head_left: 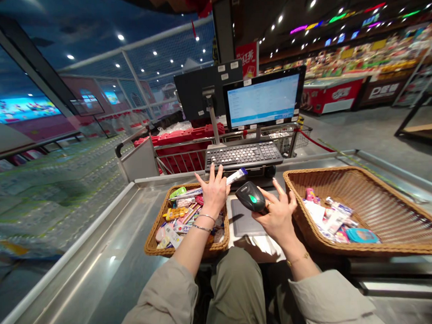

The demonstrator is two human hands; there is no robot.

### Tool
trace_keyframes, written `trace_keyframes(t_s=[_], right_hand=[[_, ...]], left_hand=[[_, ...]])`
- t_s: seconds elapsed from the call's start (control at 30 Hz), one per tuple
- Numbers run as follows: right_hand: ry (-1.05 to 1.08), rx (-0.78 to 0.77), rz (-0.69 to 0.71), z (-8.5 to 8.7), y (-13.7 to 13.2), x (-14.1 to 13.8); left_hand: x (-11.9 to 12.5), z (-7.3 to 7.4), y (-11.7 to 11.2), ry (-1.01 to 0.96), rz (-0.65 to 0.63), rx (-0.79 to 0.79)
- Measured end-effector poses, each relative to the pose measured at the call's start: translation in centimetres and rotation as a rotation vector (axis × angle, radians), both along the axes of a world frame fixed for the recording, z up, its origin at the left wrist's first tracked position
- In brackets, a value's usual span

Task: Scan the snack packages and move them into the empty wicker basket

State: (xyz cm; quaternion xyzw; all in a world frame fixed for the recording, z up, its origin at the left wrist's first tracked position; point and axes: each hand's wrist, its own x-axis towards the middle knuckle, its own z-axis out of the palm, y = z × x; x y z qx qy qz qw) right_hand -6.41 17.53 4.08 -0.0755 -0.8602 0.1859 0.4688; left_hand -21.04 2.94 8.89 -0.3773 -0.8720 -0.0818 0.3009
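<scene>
My left hand is above the smaller wicker basket. Its thumb side grips a slim white packet with a blue end, while some fingers stretch toward the keyboard. Small packaged goods in mixed colours fill the basket below that hand. In my right hand is a black barcode scanner with a green light on top. The scanner's head points left, toward the packet, and its handle is mostly hidden by the hand. Under the scanner lies a flat grey plate set in the counter.
To the right stands a larger wicker basket holding several packets and a blue case. Behind the hands are a black keyboard and a lit monitor. A metal counter extends left. A shopping cart stands beyond it.
</scene>
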Motion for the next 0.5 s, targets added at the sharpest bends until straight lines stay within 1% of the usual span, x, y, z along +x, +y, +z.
trace_keyframes(t_s=[0.27,0.37,0.5], right_hand=[[0.011,0.050,-0.090,0.6,0.5,0.8],[0.027,0.063,-0.136,0.8,1.2,1.3],[0.062,0.061,-0.192,1.2,2.6,2.4]], left_hand=[[0.5,0.4,0.5,0.028,0.011,-0.001],[0.8,0.6,1.1,0.054,-0.002,0.000],[1.0,0.6,2.3,0.082,-0.050,-0.003]])
